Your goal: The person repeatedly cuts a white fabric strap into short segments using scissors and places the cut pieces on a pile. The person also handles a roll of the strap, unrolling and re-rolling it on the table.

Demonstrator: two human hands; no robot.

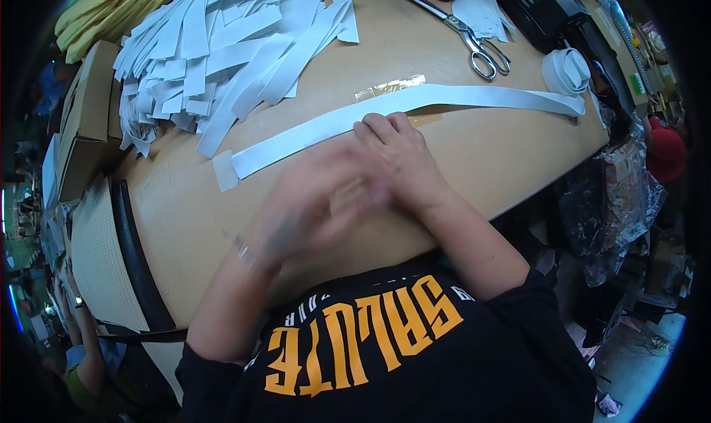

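A long white strip [311, 130] of fabric or webbing stretches across the table in front of me. Its left end meets a small pale piece of tape [225, 171]; its right end lies folded or doubled near a white roll. My right hand [400, 156] rests at the strip's lower edge near its middle, fingers curled and pressed onto it. Smeared by motion, my left hand [326, 197] is nearer my body, just left of and partly overlapping the right hand. Its fingers cannot be made out, nor whether they hold anything.
A big heap of cut white strips [222, 49] covers the far left, beside yellow bundles [111, 12] and a cardboard box [89, 116]. Scissors [474, 42] lie far right, near the white roll [566, 71] and a black plastic tray [537, 12]. Clear tape [391, 87] sits behind the strip.
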